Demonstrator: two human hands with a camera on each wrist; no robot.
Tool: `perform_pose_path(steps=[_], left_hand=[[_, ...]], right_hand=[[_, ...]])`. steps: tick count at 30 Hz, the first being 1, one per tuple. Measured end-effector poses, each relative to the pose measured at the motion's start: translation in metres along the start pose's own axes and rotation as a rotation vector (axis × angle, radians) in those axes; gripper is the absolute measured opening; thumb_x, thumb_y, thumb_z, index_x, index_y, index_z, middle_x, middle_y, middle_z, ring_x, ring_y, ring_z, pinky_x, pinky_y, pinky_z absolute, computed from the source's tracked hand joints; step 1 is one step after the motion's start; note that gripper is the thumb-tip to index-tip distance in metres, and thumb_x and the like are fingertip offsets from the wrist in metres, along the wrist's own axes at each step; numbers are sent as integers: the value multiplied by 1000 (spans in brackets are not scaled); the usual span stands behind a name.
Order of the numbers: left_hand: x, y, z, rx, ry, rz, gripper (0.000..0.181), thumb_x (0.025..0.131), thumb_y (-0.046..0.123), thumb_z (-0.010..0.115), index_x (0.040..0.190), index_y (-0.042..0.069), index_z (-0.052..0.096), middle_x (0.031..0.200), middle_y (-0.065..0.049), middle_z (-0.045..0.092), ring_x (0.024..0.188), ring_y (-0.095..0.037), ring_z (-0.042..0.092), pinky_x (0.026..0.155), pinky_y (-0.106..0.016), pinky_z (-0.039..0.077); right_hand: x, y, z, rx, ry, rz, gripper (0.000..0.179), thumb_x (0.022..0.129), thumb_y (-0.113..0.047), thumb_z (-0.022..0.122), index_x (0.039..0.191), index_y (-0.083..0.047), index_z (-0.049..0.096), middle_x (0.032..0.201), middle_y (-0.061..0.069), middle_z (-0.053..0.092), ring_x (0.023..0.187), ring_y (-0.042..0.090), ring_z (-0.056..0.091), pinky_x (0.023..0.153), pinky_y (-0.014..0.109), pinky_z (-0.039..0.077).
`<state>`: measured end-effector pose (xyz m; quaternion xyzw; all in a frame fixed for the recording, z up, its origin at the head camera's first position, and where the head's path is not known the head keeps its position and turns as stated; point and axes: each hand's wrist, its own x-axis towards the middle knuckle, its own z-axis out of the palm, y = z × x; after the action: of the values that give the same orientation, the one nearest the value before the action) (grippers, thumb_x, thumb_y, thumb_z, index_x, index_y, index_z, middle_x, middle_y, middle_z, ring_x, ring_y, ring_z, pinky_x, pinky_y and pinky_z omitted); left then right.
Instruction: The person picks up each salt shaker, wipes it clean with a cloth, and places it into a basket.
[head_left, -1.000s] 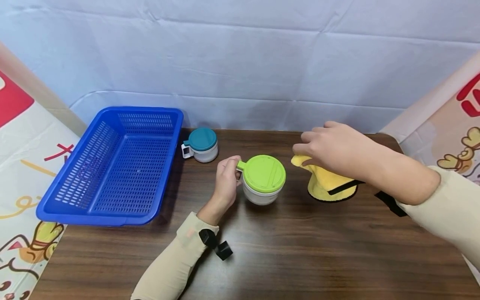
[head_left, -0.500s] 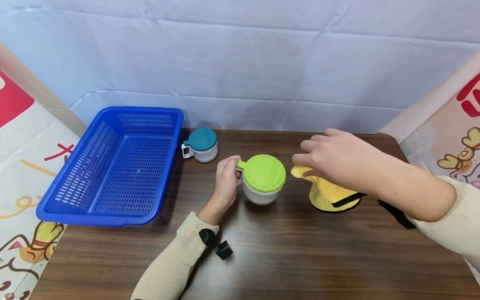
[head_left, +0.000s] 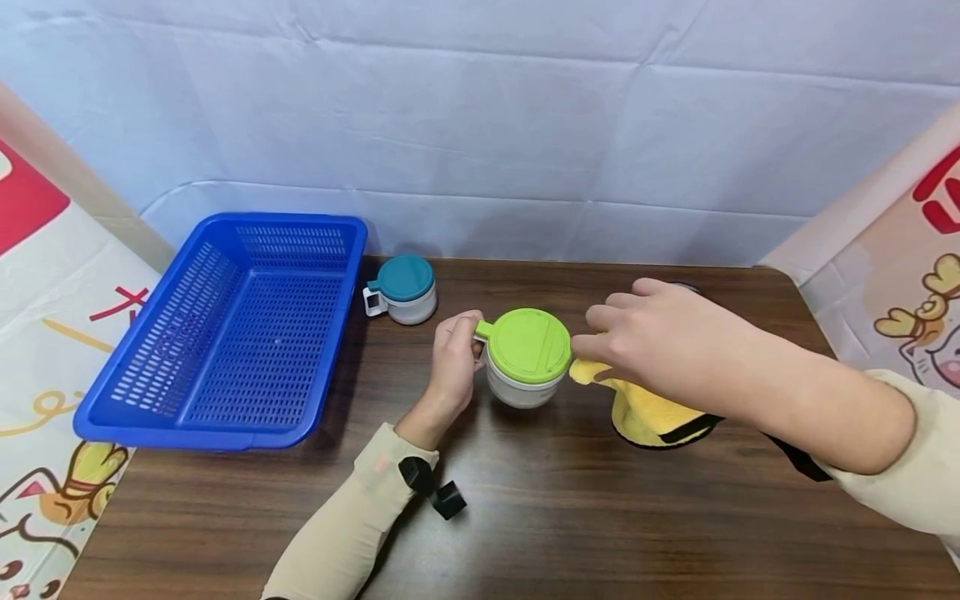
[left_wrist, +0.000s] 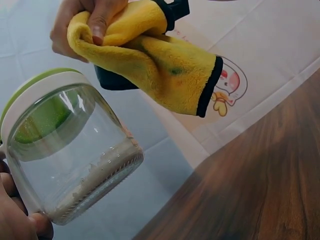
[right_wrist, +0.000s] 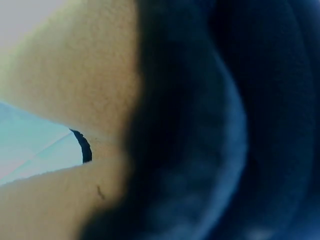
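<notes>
My left hand (head_left: 453, 364) grips the handle of a clear seasoning jar (head_left: 522, 393) with a bright green lid (head_left: 528, 346), over the middle of the table. Pale contents lie at the bottom of the jar (left_wrist: 75, 160), as the left wrist view shows. From above, my right hand (head_left: 648, 342) pinches a yellow cleaning cloth (head_left: 647, 408) edged in black, just right of the jar. The cloth (left_wrist: 175, 75) hangs in folds from the fingers, with a few dark stains on it. A dark blur and a tan surface fill most of the right wrist view.
A blue plastic basket (head_left: 347, 250) stands at the left of the wooden table (head_left: 570, 525). Between it and my left hand sits a smaller jar with a teal lid (head_left: 405, 277). Behind my right hand shows a dark rounded edge (head_left: 687, 287). White sheeting (head_left: 480, 125) closes off the back.
My right hand has moved nearer to me with the cloth, lately also left toward the jar. A dark edge behind it has come into sight. My left hand and the jar stay nearly still.
</notes>
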<state>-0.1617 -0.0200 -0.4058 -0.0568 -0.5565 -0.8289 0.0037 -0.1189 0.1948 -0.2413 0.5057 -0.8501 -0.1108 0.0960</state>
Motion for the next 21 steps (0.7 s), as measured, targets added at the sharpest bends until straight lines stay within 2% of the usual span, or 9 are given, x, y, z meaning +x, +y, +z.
perform_pose_path(steps=[7, 13, 21], left_hand=[[0, -2, 0, 10, 7, -3, 29, 87, 8, 38, 59, 15, 36, 56, 5, 28, 50, -9, 27, 44, -19, 21], [1, -3, 1, 2, 4, -8, 27, 86, 8, 38, 60, 11, 35, 55, 5, 29, 50, -9, 27, 44, -20, 21], [0, -4, 4, 16, 12, -16, 26, 86, 8, 38, 61, 5, 32, 56, 4, 29, 51, -10, 27, 44, -20, 21]], right_hand=[[9, -9, -3, -2, -13, -24, 34, 75, -30, 88, 79, -19, 56, 68, -7, 40, 61, 14, 39, 60, 27, 31], [17, -13, -7, -23, -17, -36, 38, 73, -28, 90, 77, -15, 54, 66, -6, 36, 60, 14, 37, 60, 26, 31], [28, -17, -10, -38, -1, -49, 37, 74, -24, 88, 74, -14, 53, 65, -6, 38, 60, 14, 38, 60, 26, 33]])
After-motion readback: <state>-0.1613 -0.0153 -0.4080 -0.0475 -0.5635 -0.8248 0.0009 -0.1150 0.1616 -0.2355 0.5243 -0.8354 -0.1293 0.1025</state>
